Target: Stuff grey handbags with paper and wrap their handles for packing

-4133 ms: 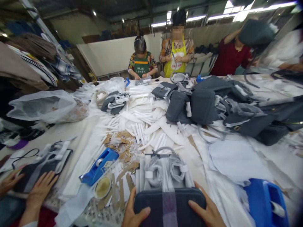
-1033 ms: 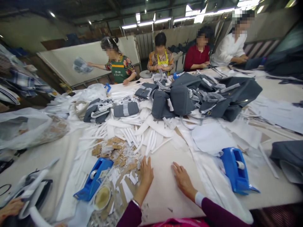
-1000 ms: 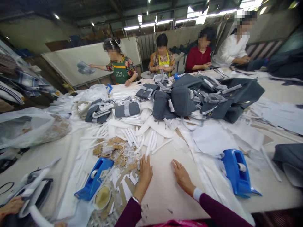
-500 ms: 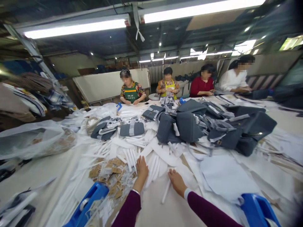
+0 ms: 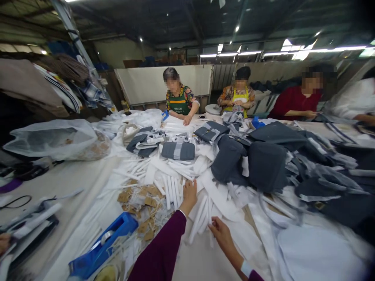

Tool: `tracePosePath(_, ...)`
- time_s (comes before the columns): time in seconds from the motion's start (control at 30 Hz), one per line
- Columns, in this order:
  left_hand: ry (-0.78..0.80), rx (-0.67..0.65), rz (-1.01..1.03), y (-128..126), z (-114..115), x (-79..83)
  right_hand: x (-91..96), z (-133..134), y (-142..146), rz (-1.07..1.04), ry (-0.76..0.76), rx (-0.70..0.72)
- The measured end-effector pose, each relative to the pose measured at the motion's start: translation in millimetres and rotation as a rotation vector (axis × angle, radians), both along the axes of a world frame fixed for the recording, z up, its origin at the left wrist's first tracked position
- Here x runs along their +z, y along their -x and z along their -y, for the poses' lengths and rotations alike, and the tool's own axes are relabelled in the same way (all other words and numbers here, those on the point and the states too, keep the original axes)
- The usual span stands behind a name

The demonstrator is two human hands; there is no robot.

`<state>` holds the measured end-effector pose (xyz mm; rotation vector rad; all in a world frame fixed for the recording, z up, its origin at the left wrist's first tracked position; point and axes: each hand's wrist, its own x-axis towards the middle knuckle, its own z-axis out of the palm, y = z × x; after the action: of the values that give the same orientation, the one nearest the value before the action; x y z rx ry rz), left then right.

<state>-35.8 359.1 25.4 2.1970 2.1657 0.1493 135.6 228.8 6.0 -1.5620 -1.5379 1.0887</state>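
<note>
My left hand [image 5: 189,195] reaches forward over the worktable [image 5: 73,195], fingers flat on a loose heap of white folded strips [image 5: 172,183]. My right hand [image 5: 220,231] is nearer to me, its fingers curled and pinching one white strip [image 5: 209,212] at its lower end. Both arms wear dark maroon sleeves. Brown paper tags with strings [image 5: 143,197] lie just left of my left hand. A pile of grey bags [image 5: 252,164] sits beyond and to the right.
A blue tape dispenser [image 5: 101,246] stands at the near left. A big clear plastic bag [image 5: 55,138] lies far left. Several people work at the far side of the table. Another person's hand [image 5: 3,242] shows at the left edge.
Earlier I held a grey bag near me; it is gone from view. Both hands lay flat on bare table, then reached forward into the white strips. My right hand has closed on one.
</note>
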Motion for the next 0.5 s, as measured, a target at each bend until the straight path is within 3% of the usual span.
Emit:
tracePosePath(0.17,0.043,0.049,0.032,-3,7,15.8,-2.2,-11,11,0.054,-0.111,-0.007)
tracePosePath(0.33,0.18,0.086,0.103,-12,28,28.5,-30.8,5,-22,0.373,-0.423,0.006)
tracePosePath(0.4,0.152,0.045,0.13,-13,21,37.3,-52.0,16,-43,0.497,-0.512,0.046)
tracePosePath(0.5,-0.04,-0.059,0.118,-19,-21,53.8,-81.2,29,-64,0.655,-0.659,0.163)
